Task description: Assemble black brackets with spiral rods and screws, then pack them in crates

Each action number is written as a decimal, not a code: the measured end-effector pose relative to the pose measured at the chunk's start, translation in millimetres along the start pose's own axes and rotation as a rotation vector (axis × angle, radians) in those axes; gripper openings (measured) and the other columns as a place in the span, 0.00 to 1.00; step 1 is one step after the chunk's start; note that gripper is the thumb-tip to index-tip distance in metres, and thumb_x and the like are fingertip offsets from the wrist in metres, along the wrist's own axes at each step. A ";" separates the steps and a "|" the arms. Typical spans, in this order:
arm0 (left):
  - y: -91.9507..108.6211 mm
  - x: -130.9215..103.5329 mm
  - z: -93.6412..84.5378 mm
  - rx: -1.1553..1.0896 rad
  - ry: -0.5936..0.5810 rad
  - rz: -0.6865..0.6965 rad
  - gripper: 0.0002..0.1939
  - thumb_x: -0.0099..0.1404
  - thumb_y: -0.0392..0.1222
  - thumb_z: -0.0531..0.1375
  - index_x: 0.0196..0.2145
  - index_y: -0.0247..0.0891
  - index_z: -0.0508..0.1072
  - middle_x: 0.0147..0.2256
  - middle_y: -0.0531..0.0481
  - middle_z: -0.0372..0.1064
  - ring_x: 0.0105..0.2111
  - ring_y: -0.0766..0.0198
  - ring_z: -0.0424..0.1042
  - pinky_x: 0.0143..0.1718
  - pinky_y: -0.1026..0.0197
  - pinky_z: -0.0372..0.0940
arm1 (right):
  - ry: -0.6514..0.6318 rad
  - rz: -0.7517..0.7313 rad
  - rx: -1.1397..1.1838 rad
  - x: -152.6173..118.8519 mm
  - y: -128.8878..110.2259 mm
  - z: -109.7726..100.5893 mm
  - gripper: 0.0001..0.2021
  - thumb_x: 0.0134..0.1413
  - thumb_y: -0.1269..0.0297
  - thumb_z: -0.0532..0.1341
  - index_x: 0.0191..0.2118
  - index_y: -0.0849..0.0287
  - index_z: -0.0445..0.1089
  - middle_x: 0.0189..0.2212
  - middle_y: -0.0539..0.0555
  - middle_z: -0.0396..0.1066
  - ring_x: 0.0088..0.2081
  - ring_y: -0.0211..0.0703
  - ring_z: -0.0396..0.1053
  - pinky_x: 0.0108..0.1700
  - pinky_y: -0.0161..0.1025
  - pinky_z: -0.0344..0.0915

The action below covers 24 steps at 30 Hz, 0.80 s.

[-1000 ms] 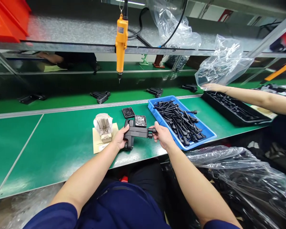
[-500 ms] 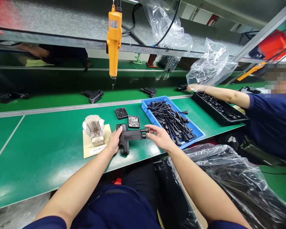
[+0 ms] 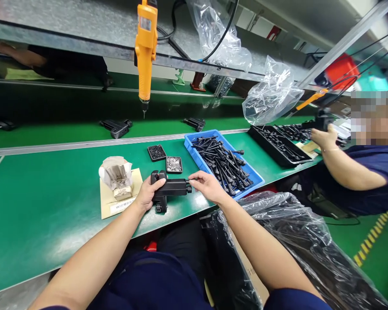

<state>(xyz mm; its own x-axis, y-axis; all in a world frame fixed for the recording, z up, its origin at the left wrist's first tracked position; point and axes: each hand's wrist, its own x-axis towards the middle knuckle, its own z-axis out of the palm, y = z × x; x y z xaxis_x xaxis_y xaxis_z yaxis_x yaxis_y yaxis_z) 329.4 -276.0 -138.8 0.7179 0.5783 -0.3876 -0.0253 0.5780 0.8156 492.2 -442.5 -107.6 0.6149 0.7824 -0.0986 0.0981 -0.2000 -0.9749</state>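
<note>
Black T-shaped plastic bracket (image 3: 172,187) on my remote view, left hand (image 3: 146,195) gripping one end, right hand (image 3: 208,187) pinching the other, blue plastic tray (image 3: 256,178) of black rods (image 3: 218,163) nearby

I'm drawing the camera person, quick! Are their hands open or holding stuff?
Left hand: closed, holding the black clamp bracket.
Right hand: fingertips together at the bracket's end; can't tell whether they're gripping anything.

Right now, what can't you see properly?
In the head view:
What the right hand touches on the black device: covered by that hand.
The device's side behind the left hand: covered too.
The top of the orange screwdriver: cut by the upper edge.
Silver bits: too small.
</note>
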 end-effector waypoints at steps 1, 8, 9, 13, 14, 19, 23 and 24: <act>0.1 0.5 -0.6 -0.007 -0.002 -0.005 0.27 0.45 0.48 0.75 0.41 0.33 0.76 0.34 0.47 0.75 0.31 0.62 0.73 0.35 0.61 0.69 | 0.009 -0.048 0.043 -0.3 0.4 -0.3 0.14 0.43 0.58 0.70 0.37 0.59 0.75 0.28 0.50 0.69 0.25 0.35 0.63 0.29 0.36 0.63; -0.5 2.2 -3.4 0.009 -0.007 -0.002 0.29 0.43 0.47 0.75 0.41 0.33 0.74 0.36 0.46 0.76 0.32 0.62 0.74 0.33 0.61 0.69 | -0.096 -0.008 -0.088 -4.5 2.9 -4.4 0.21 0.54 0.50 0.62 0.46 0.61 0.71 0.32 0.54 0.69 0.28 0.37 0.65 0.30 0.38 0.67; -0.7 2.1 -3.5 0.006 0.000 -0.006 0.29 0.44 0.48 0.75 0.41 0.33 0.74 0.36 0.46 0.76 0.32 0.62 0.73 0.33 0.61 0.69 | -0.096 -0.114 -0.139 -5.3 3.6 -4.9 0.20 0.54 0.52 0.63 0.47 0.60 0.70 0.36 0.55 0.70 0.30 0.38 0.67 0.33 0.39 0.69; -1.8 1.7 -3.1 -0.012 0.005 -0.022 0.29 0.44 0.49 0.75 0.41 0.34 0.73 0.35 0.47 0.75 0.31 0.62 0.74 0.32 0.61 0.70 | -0.006 -0.261 -0.271 -7.8 5.8 -2.8 0.15 0.58 0.55 0.60 0.46 0.57 0.70 0.34 0.54 0.69 0.32 0.40 0.67 0.37 0.40 0.69; -2.1 1.7 -2.9 -0.010 -0.004 -0.022 0.30 0.44 0.49 0.75 0.42 0.35 0.73 0.35 0.47 0.76 0.31 0.62 0.74 0.32 0.61 0.70 | 0.037 -0.190 -0.259 -8.1 5.9 -1.4 0.15 0.61 0.53 0.56 0.46 0.57 0.70 0.30 0.52 0.68 0.28 0.39 0.66 0.34 0.40 0.69; -3.1 2.5 -0.5 0.021 0.023 -0.052 0.30 0.44 0.50 0.75 0.42 0.34 0.73 0.36 0.46 0.76 0.31 0.62 0.74 0.32 0.61 0.71 | -0.049 -0.165 -0.190 -5.7 5.8 5.8 0.21 0.58 0.48 0.57 0.50 0.58 0.67 0.32 0.52 0.68 0.28 0.38 0.66 0.30 0.37 0.67; -1.7 4.1 1.2 0.019 -0.012 -0.089 0.28 0.46 0.49 0.74 0.42 0.33 0.75 0.41 0.42 0.76 0.33 0.60 0.75 0.32 0.59 0.73 | 0.073 0.025 -0.286 0.7 8.3 8.9 0.23 0.63 0.44 0.50 0.38 0.59 0.71 0.24 0.51 0.65 0.22 0.38 0.64 0.23 0.36 0.62; -1.1 4.6 1.3 0.019 -0.015 -0.105 0.27 0.46 0.49 0.74 0.41 0.32 0.76 0.40 0.42 0.77 0.33 0.59 0.75 0.32 0.59 0.73 | 0.084 0.110 -0.253 2.0 8.6 8.3 0.24 0.63 0.43 0.48 0.41 0.59 0.71 0.22 0.50 0.63 0.20 0.37 0.62 0.21 0.36 0.61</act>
<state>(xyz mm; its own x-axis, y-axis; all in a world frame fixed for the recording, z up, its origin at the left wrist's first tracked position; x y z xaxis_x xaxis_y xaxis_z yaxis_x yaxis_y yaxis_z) 333.6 -274.7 -140.9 0.7263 0.5062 -0.4651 0.0639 0.6240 0.7788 487.8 -437.8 -117.9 0.6941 0.6986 -0.1737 0.2130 -0.4298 -0.8774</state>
